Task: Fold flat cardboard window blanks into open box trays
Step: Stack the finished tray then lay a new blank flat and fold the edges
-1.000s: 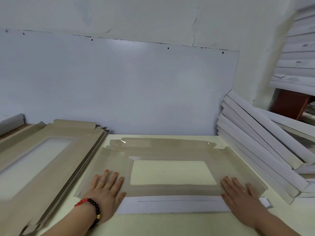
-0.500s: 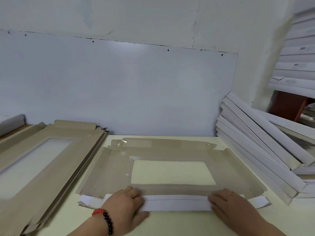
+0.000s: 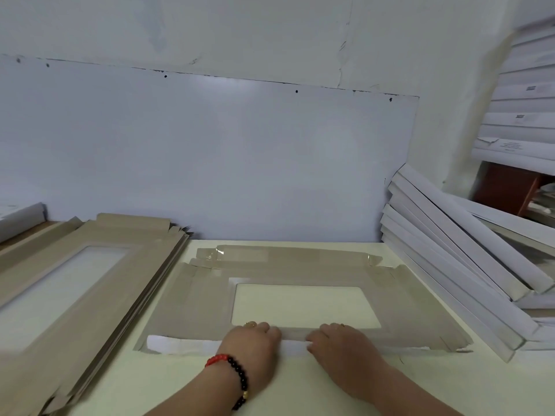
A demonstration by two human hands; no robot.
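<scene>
**Pressing the near flap of a window blank**

Looking down from the head camera, we see 1 flat window blank lying grey side up on the cream table, at the middle of the view. Its cut-out window shows the table through it. Along the blank's 6 o'clock edge a long white flap is turned over onto the grey face, and both of our hands sit on it, side by side and close together.

Our left hand rests at the middle of the flap, its fingers curled down over the fold; we cannot tell whether they pinch the card or only press it. A bracelet of red and black beads circles that wrist, and a ring shows on 1 finger. Our right hand lies just at 3 o'clock of the left one, fingers bent over the same flap with the thumb along the white strip; again the grip itself is hidden under the knuckles.

At 9 o'clock of the blank a stack of flat blanks lies on the table, grey side up. At 3 o'clock a pile of white folded trays leans against the wall. A pale board stands upright at 12 o'clock behind the table.
</scene>
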